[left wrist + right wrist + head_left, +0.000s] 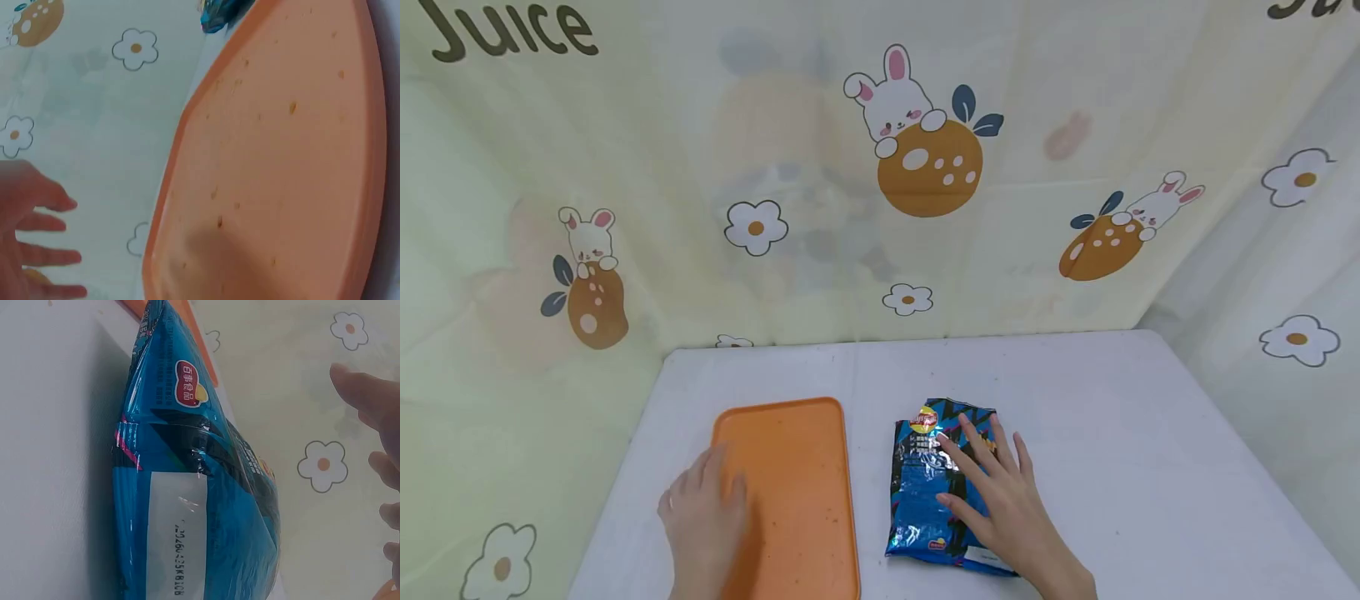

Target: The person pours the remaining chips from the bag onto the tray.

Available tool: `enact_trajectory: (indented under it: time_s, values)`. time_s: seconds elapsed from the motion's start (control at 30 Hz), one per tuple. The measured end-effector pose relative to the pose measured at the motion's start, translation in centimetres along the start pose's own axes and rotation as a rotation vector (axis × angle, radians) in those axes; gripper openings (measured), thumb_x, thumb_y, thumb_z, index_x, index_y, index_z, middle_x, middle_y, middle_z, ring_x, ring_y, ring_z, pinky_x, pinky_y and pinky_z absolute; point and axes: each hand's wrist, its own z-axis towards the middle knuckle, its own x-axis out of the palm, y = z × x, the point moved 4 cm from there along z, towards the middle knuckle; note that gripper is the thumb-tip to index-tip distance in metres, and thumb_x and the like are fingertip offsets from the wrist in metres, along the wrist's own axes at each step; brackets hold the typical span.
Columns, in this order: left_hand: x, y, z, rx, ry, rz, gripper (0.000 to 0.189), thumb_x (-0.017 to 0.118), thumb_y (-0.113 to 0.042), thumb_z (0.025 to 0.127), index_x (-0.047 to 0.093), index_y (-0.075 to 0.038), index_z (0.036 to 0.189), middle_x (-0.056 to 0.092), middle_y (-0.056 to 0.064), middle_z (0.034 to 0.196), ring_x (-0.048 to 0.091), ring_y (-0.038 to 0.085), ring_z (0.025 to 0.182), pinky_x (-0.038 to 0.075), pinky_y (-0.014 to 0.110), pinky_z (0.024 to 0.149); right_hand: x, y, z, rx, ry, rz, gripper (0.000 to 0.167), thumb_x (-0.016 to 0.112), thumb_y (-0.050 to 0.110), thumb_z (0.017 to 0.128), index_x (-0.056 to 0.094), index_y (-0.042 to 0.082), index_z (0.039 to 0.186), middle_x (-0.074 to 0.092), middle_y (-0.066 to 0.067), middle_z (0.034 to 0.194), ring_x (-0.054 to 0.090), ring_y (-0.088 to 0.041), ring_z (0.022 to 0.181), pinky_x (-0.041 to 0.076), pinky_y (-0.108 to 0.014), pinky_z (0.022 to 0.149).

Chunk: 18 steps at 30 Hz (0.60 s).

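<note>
Holds nothing in left hand [703,518], lower left, or right hand [1011,507], lower middle, with fingers [966,460] apart. May squash blue bag [925,493] or tip tray [801,492] by pressing hard.

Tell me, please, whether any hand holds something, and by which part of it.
Nothing is held: the left hand hovers near the orange tray, the right hand above the blue bag.
</note>
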Motion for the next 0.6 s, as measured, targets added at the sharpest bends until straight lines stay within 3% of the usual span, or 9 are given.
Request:
enact_trajectory:
  time_s: [0.13, 0.27, 0.43, 0.6]
  values:
    - [-0.4, 2.4, -0.1, -0.27, 0.152, 0.009, 0.051, 0.057, -0.021, 0.101, 0.048, 0.0, 0.147, 0.05, 0.027, 0.147, 0.045, 0.054, 0.129, 0.033, 0.071, 0.102, 0.0, 0.0, -0.1, 0.001, -0.012, 0.003, 0.066, 0.041, 0.063, 0.103, 0.049, 0.021, 0.154, 0.035, -0.017, 0.165, 0.011, -0.045, 0.158, 0.006, -0.07, 0.121]
    - [0.0, 4.4, -0.7, -0.439, 0.239, 0.033, 0.053, 0.054, -0.026, 0.101, 0.046, 0.003, 0.145, 0.051, 0.034, 0.138, 0.048, 0.056, 0.123, 0.042, 0.067, 0.094, -0.1, -0.1, -0.2, 0.011, -0.01, 0.005, 0.067, 0.039, 0.064, 0.103, 0.049, 0.021, 0.154, 0.032, -0.015, 0.167, 0.01, -0.045, 0.158, 0.005, -0.069, 0.121]
    - [1.2, 5.7, -1.3, -0.554, 0.354, 0.084, 0.052, 0.054, -0.028, 0.102, 0.046, 0.01, 0.136, 0.053, 0.037, 0.12, 0.054, 0.053, 0.11, 0.048, 0.063, 0.083, -0.1, -0.1, 0.0, 0.013, -0.011, 0.019, 0.067, 0.041, 0.064, 0.103, 0.053, 0.019, 0.151, 0.033, -0.017, 0.166, 0.011, -0.046, 0.158, 0.005, -0.069, 0.121]
    - [2.1, 5.9, -1.6, -0.588, 0.388, 0.081, 0.041, 0.055, -0.02, 0.102, 0.052, 0.012, 0.127, 0.059, 0.032, 0.111, 0.059, 0.049, 0.104, 0.047, 0.061, 0.083, -0.1, 0.0, -0.1, 0.016, -0.019, 0.024, 0.065, 0.04, 0.064, 0.103, 0.052, 0.022, 0.152, 0.033, -0.017, 0.166, 0.013, -0.046, 0.157, 0.007, -0.07, 0.121]
